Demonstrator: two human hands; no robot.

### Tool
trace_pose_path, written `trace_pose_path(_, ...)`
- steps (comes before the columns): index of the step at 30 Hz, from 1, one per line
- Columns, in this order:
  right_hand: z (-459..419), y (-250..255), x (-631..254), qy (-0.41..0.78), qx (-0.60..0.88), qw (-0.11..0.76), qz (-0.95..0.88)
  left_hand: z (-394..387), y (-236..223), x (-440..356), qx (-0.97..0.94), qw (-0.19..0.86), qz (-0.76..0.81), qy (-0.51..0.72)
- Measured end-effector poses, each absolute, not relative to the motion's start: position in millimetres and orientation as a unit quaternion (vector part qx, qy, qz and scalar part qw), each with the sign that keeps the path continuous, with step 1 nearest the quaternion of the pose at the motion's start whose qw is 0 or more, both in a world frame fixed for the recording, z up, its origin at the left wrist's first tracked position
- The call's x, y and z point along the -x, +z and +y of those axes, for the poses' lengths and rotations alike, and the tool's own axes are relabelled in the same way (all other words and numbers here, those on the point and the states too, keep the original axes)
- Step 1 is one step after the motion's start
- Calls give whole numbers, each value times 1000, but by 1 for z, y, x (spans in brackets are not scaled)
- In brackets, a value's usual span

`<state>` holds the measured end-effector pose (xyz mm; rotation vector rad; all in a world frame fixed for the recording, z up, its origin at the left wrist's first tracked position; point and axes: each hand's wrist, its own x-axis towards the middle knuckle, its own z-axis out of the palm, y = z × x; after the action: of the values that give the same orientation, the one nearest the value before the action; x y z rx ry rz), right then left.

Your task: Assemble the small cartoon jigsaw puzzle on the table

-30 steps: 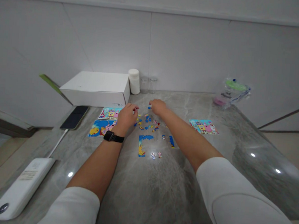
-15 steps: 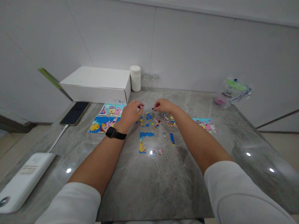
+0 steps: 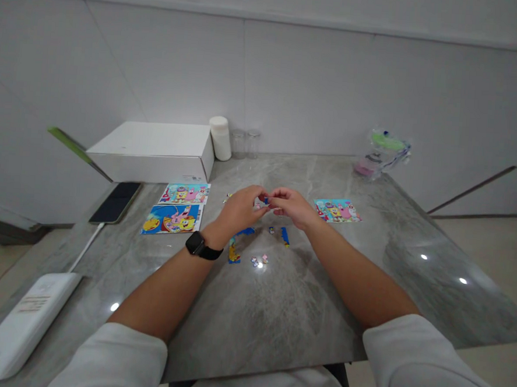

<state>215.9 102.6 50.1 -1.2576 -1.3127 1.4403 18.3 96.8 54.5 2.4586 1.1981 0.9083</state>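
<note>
My left hand (image 3: pixel 242 209), with a black watch on its wrist, and my right hand (image 3: pixel 295 207) meet over the middle of the table. A small blue puzzle piece (image 3: pixel 266 200) is pinched between the fingertips of both. Below them lies a partly joined puzzle border (image 3: pixel 234 253), blue on top and yellow at the lower left, half covered by my left hand. A joined blue strip (image 3: pixel 285 236) lies to its right. Loose pieces (image 3: pixel 265 258) rest near the border. My hands hide most of the pile of pieces behind them.
Picture cards (image 3: pixel 171 218) lie at the left, and another card (image 3: pixel 337 210) at the right. A phone (image 3: pixel 115 202) is cabled to a white power bank (image 3: pixel 25 325). Along the back stand a white box (image 3: pixel 149 152), a white bottle (image 3: pixel 220 138), two glasses (image 3: pixel 253 143) and a plastic bag (image 3: pixel 383 154).
Both hands have come together, nearer to me. The blue piece, earlier in my right fingertips alone, is now between both hands. The view has shifted slightly to the right.
</note>
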Motion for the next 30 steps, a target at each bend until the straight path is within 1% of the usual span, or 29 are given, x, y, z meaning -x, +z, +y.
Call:
trace_pose_path(5,98,46,-225,589,506,390,-494,93,54,-20,-865,93,409,276)
trace_pose_path(12,101,41,-232,561,510,359,-544,91,55,-23,-859,100,425,266)
trace_pose_path(14,104,41,-237,516,530,323,-591,92,54,-22,-863,103,424,256)
trace_pose_path(18,108,48,-254,290,598,221,-714,92,47,-21,-893,125,394,178)
trace_pose_path(20,109,53,-261,213,615,161,-742,91,43,-21,-904,139,382,128)
trace_pose_path(23,106,59,-266,182,616,99,-760,87,39,-23,-910,149,378,78)
trace_pose_path(30,92,61,-250,167,588,30,-791,85,38,-26,-908,141,393,46)
